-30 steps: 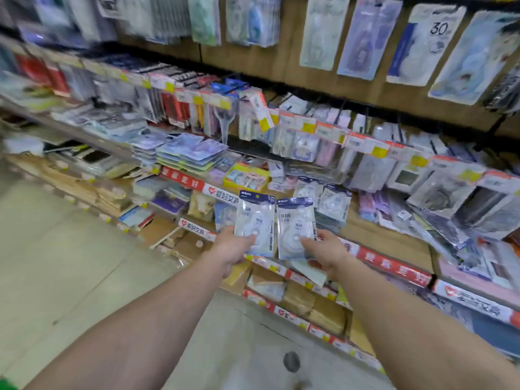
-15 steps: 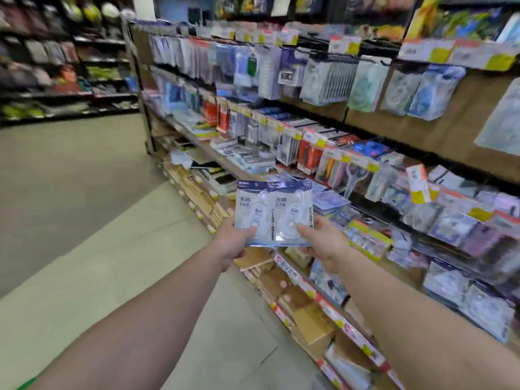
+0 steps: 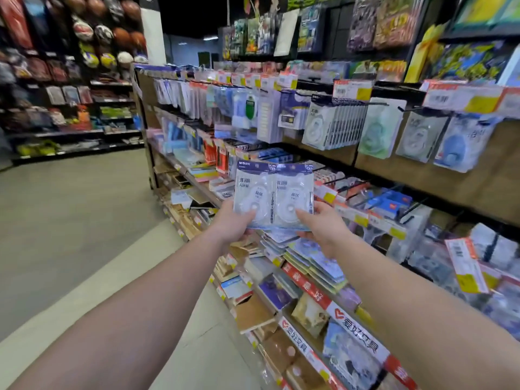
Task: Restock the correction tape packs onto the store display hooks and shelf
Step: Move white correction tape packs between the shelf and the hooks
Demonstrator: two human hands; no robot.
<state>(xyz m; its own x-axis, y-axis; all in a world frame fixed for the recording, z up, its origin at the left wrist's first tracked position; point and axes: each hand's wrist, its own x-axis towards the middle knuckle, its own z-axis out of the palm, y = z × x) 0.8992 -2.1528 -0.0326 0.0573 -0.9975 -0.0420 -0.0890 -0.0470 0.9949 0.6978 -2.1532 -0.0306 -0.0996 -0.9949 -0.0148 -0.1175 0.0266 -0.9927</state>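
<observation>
Since a moment ago the view has been swinging up and along the aisle, so the upper row of hooks is now coming into sight, while the two packs, held apart a second ago, are now sitting edge to edge. The left hand (image 3: 230, 225) is pinching the left correction tape pack (image 3: 254, 192) at its bottom edge, thumb on the clear front, fingers hidden behind. The right hand (image 3: 323, 229) is pinching the right correction tape pack (image 3: 295, 194) the same way at its lower corner. Both packs are standing upright, long axis vertical, blue header cards on top, away from the grips.

The matching stock is hanging on the display hook (image 3: 363, 103) above and to the right of the packs, well apart from them; the right hand is lying nearer to it, so the coming move is probably calling for a lift up and rightward. The hang holes in the headers are too blurred to make out, and the hook's tip is partly sitting behind a price tag (image 3: 351, 90).
</observation>
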